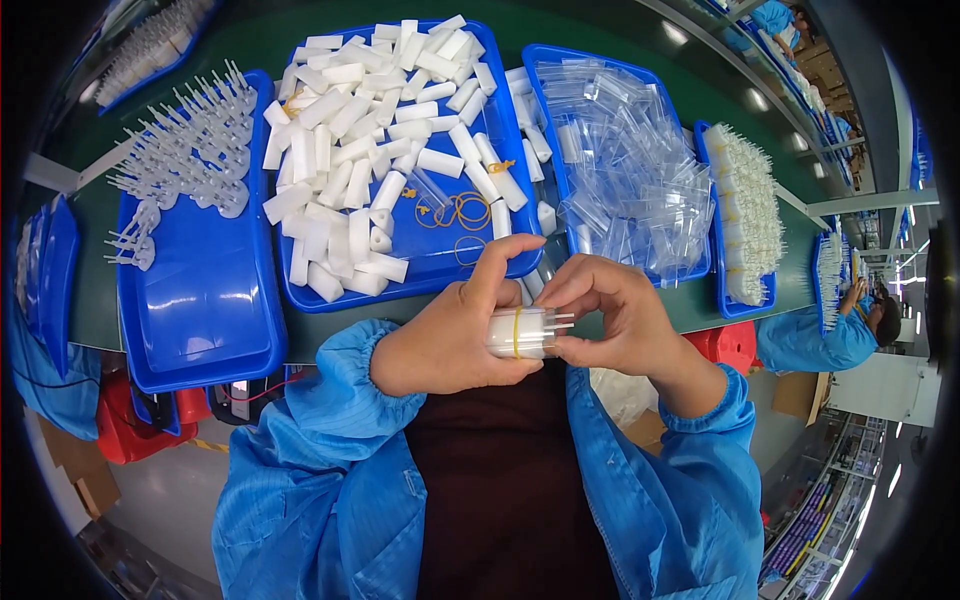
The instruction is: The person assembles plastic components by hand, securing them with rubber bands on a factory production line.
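White, banded, cylindrical bundle is clasped by left hand, pinched by right hand.

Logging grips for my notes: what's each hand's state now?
Left hand: closed, holding the banded bundle of tubes.
Right hand: partly closed at the bundle's end; whether it's gripping can't be told.

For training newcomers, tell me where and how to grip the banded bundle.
Probably best around the body of the bundle, coming from its left end, as the left hand does. It lies sideways, thick-bodied, with thin pins jutting from its right end; those offer less to hold.
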`<action>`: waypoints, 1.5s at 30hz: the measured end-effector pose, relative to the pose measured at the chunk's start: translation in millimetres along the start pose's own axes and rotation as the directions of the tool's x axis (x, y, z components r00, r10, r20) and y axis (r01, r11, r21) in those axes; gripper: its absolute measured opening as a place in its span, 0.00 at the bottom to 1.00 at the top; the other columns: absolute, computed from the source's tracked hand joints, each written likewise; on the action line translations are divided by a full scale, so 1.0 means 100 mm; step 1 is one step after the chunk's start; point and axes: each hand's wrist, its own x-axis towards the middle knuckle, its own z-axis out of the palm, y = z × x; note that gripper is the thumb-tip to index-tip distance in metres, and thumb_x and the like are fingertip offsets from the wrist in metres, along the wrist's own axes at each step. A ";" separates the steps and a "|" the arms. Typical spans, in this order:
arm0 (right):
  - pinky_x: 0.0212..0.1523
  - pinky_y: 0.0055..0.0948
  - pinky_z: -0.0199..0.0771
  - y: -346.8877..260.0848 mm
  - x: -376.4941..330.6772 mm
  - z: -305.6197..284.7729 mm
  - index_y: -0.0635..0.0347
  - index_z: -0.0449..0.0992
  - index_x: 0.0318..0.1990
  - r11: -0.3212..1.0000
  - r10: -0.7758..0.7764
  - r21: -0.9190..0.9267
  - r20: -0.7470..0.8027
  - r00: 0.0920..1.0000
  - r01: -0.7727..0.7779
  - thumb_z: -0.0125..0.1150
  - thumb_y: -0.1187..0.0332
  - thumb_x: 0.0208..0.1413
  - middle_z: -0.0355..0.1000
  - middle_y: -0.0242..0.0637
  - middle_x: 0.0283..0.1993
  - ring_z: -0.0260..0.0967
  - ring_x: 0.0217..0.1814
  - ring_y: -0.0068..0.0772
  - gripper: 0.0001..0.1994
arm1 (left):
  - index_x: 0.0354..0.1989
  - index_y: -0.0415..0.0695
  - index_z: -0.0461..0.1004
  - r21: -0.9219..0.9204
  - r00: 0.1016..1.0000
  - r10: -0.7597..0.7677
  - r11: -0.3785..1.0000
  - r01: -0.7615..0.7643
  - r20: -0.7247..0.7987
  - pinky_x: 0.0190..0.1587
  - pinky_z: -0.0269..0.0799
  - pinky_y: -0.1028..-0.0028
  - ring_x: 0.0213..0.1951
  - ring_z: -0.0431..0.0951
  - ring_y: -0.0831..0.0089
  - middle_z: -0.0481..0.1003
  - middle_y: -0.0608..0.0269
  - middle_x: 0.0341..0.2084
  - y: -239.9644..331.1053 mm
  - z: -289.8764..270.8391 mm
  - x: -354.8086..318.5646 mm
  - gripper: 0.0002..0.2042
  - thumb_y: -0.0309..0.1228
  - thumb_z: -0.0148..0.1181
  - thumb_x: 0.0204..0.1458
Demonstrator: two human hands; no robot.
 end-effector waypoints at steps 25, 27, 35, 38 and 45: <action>0.38 0.23 0.72 -0.02 -0.03 0.05 0.60 0.74 0.40 0.984 -0.154 -0.104 -0.072 0.985 0.147 0.62 0.80 0.39 0.68 0.39 0.43 0.70 0.40 0.28 0.16 | 0.64 0.43 0.33 0.173 0.963 0.229 0.964 -0.203 -0.142 0.38 0.66 0.74 0.30 0.71 0.71 0.69 0.58 0.27 -0.08 0.06 -0.04 0.51 0.20 0.66 0.35; 0.39 0.25 0.72 -0.02 -0.03 0.03 0.60 0.74 0.40 0.958 -0.232 -0.184 -0.041 0.972 0.221 0.61 0.80 0.39 0.68 0.39 0.43 0.69 0.42 0.30 0.16 | 0.64 0.41 0.32 0.350 0.902 0.400 0.878 -0.327 -0.160 0.41 0.67 0.71 0.34 0.72 0.67 0.70 0.54 0.31 -0.11 0.07 -0.05 0.52 0.22 0.68 0.35; 0.40 0.27 0.70 0.01 -0.08 0.03 0.59 0.73 0.43 0.900 -0.364 -0.277 -0.049 0.930 0.337 0.60 0.79 0.39 0.67 0.40 0.45 0.67 0.45 0.34 0.19 | 0.62 0.40 0.49 0.233 0.951 0.288 0.938 -0.257 -0.110 0.49 0.65 0.66 0.44 0.70 0.57 0.66 0.49 0.44 -0.04 0.03 -0.08 0.41 0.22 0.66 0.37; 0.38 0.24 0.69 -0.04 -0.09 0.08 0.59 0.72 0.46 0.980 -0.183 0.044 -0.202 0.962 0.195 0.62 0.77 0.40 0.66 0.39 0.45 0.67 0.44 0.30 0.20 | 0.59 0.40 0.53 0.289 0.936 0.325 0.916 -0.277 -0.134 0.50 0.64 0.66 0.46 0.68 0.57 0.65 0.50 0.45 -0.08 0.02 -0.08 0.38 0.21 0.66 0.37; 0.35 0.21 0.68 0.11 -0.10 0.12 0.58 0.71 0.46 0.988 -0.128 -0.106 -0.151 0.980 0.113 0.67 0.74 0.38 0.66 0.37 0.46 0.66 0.41 0.25 0.23 | 0.57 0.39 0.56 0.320 0.926 0.338 0.907 -0.274 -0.167 0.51 0.63 0.64 0.47 0.66 0.54 0.65 0.50 0.45 -0.07 0.05 -0.06 0.35 0.24 0.67 0.38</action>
